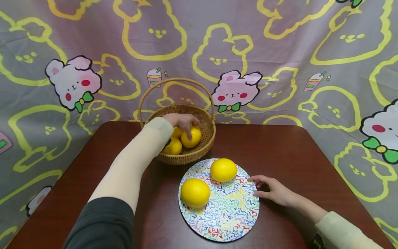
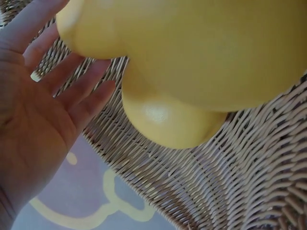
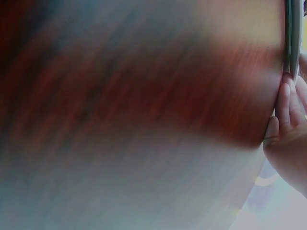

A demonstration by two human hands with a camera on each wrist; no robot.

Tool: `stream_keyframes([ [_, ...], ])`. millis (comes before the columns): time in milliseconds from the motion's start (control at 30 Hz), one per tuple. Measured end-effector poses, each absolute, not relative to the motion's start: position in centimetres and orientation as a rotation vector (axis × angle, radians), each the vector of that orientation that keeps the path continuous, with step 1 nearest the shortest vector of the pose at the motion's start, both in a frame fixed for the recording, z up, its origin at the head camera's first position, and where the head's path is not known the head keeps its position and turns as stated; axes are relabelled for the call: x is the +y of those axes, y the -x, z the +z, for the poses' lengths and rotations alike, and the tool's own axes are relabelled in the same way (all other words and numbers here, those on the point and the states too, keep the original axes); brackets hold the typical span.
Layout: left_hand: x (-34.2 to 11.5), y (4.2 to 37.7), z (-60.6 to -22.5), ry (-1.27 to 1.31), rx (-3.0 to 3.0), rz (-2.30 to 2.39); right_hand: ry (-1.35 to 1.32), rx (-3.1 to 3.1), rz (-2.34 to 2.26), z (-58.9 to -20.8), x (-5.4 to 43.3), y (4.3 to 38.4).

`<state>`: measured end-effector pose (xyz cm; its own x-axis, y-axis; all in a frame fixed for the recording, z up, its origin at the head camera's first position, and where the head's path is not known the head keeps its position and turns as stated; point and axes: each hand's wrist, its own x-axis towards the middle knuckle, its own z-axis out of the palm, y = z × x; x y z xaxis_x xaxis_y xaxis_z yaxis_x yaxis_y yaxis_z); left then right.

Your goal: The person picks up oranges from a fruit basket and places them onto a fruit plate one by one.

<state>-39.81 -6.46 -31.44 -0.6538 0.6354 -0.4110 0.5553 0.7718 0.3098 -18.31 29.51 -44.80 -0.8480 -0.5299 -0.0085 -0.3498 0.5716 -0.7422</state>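
Note:
My left hand (image 1: 184,121) reaches into a wicker basket (image 1: 206,147), over a yellow lemon (image 1: 193,138). In the left wrist view its fingers (image 2: 88,88) are spread and fairly straight beside a lemon (image 2: 91,28); whether they touch it I cannot tell. Two more lemons, one at the front (image 1: 173,147), lie in the basket, partly covered by the arm. On a round, multicoloured patterned board (image 1: 230,214) sit a rear lemon (image 1: 224,169) and a front lemon (image 1: 195,193). At the board's right edge rests my right hand (image 1: 276,190), thumb and fingers apart at the rim.
The basket's tall handle (image 1: 177,79) arches above its opening. It stands at the back of a dark reddish-brown table (image 1: 264,145), just behind the board. A cartoon-printed cloth (image 1: 199,45) hangs behind and around the table.

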Motion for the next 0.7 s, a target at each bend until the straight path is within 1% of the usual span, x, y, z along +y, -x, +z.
stream_keyframes([
  [200, -6.3, 39.8, -32.3, -0.887, 2.445, 0.211, 0.722, 2.571, -1.146, -44.7, 29.5, 18.3],
  [533, -6.1, 39.5, -33.2, -0.766, 2.441, 0.225, 0.702, 2.565, -1.137, -44.6, 29.4, 18.3],
  [700, -5.8, 39.5, -33.5, -0.759, 2.443, 0.189, 0.696, 2.568, -1.136, -44.6, 29.4, 18.3],
])
